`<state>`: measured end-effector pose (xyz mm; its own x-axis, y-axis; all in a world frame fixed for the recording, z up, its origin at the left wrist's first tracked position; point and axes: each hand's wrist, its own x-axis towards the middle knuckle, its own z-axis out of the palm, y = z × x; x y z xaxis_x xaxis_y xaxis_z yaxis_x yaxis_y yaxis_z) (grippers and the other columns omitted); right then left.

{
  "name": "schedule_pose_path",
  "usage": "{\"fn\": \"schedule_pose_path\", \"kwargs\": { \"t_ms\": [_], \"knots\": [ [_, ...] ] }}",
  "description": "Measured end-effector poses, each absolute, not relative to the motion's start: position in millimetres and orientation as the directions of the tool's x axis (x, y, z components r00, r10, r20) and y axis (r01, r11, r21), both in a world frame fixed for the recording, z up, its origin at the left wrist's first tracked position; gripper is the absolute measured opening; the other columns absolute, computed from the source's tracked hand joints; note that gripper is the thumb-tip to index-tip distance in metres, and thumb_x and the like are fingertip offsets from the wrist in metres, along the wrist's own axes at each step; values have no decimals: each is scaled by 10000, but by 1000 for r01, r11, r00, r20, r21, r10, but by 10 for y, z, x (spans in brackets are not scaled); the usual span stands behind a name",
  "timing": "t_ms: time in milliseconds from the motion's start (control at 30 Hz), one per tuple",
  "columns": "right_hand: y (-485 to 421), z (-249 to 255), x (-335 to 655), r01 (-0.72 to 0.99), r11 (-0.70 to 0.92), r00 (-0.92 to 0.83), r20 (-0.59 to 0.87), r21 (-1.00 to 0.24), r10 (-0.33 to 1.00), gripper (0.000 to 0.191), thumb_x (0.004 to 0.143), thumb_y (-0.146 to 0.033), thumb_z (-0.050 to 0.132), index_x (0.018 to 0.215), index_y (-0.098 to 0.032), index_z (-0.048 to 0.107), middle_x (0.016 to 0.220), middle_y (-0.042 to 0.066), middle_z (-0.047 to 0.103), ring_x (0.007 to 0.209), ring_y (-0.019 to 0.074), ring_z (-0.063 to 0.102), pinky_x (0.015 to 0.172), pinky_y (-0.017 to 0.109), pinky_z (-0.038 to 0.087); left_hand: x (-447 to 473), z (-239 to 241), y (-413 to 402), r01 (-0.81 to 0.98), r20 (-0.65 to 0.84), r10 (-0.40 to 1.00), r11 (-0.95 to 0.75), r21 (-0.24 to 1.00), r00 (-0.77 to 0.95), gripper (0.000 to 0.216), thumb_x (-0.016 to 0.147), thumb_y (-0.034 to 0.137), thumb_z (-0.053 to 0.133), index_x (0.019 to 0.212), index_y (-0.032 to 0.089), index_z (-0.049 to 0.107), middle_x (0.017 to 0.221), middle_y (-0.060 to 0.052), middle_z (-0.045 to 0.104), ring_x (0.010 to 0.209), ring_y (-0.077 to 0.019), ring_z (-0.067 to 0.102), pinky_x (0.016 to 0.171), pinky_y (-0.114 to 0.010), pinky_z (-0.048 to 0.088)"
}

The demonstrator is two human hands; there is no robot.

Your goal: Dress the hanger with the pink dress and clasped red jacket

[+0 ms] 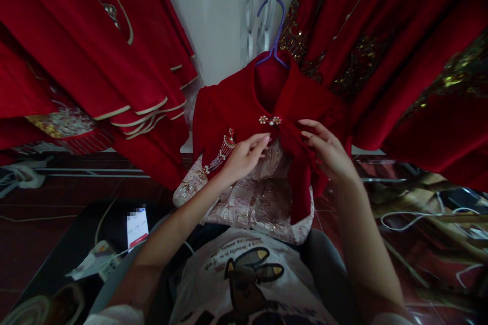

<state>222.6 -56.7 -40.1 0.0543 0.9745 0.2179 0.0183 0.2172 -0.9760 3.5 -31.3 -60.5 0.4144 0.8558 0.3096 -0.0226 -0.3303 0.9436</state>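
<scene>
A red shawl-like top (232,96) with an open collar hangs on a purple hanger (280,25), over a pale pink brocade garment (244,198) that spreads across my lap. Pearl-like flower clasps (270,120) join the top's front. My left hand (246,157) has its thumb and fingers pinched at the top's front edge, just below the clasps. A beaded tassel brooch (225,148) sits on the red cloth beside that wrist. My right hand (328,150) rests at the other front panel, its upper fingers stretched out and apart; its lower fingers are partly hidden.
Red garments (125,51) hang at the left, and sequined red ones (381,61) at the right. On a black surface at lower left lie a phone (136,228) and a power strip (104,261). A white cable (404,218) loops at the right.
</scene>
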Motion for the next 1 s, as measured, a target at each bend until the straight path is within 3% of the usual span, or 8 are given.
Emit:
{"fn": "schedule_pose_path", "kwargs": {
  "t_ms": [133,267,367,567,667,800,900,1000],
  "knots": [
    [-853,-122,2263,155,300,-156,277,-941,948,374,756,-266,755,1109,-306,638,976,9,692,819,164,673,715,286,569,-230,-591,-389,119,379,862,-438,891,336,339,969,460,469,974,196,683,892,-57,729,665,-101,651,593,-207,544],
    [-933,-71,2113,324,367,-373,239,-872,897,249,872,-311,645,1114,-277,692,1088,37,690,939,188,664,820,327,559,-587,-720,-199,418,512,854,-500,758,93,140,845,322,650,883,190,620,869,-21,659,682,-99,589,578,-199,500],
    [-834,-191,1925,304,337,-364,218,-891,905,255,869,-329,628,1104,-241,672,1041,43,689,883,184,655,795,345,552,-738,-833,-40,486,491,870,-451,749,52,273,750,312,735,900,191,542,869,-6,610,718,-109,589,612,-216,516],
    [-644,-597,1597,316,398,-145,371,-861,917,469,663,-344,828,989,-226,513,981,25,592,874,179,580,841,351,504,-665,-916,67,432,479,875,-459,776,68,213,808,301,671,888,203,500,821,14,608,683,-98,604,612,-206,491],
    [-590,-721,1483,348,445,-90,443,-825,892,460,685,-333,810,968,-239,460,999,27,546,858,170,551,806,331,499,-613,-925,93,404,493,869,-464,788,37,174,819,265,652,883,204,501,830,14,620,673,-88,606,615,-198,484],
    [-421,-792,1296,191,404,43,419,-895,907,477,695,-372,800,933,-259,402,954,13,513,765,146,551,644,274,502,-586,-932,121,308,475,880,-455,836,11,168,812,268,670,897,200,542,829,4,650,681,-89,618,617,-194,490],
    [-233,-840,1129,102,397,143,409,-912,901,471,721,-369,762,921,-270,348,912,2,513,776,146,578,635,260,514,-570,-928,139,165,441,897,-436,885,7,154,800,283,691,890,185,613,896,-28,705,775,-107,667,713,-224,536],
    [-88,-893,1006,126,439,159,455,-889,876,395,767,-361,709,937,-269,365,924,1,525,803,140,587,661,250,521,-559,-923,151,5,355,935,-355,935,-11,214,771,346,729,878,167,683,940,-57,743,846,-138,701,823,-291,572]
  ]
}}
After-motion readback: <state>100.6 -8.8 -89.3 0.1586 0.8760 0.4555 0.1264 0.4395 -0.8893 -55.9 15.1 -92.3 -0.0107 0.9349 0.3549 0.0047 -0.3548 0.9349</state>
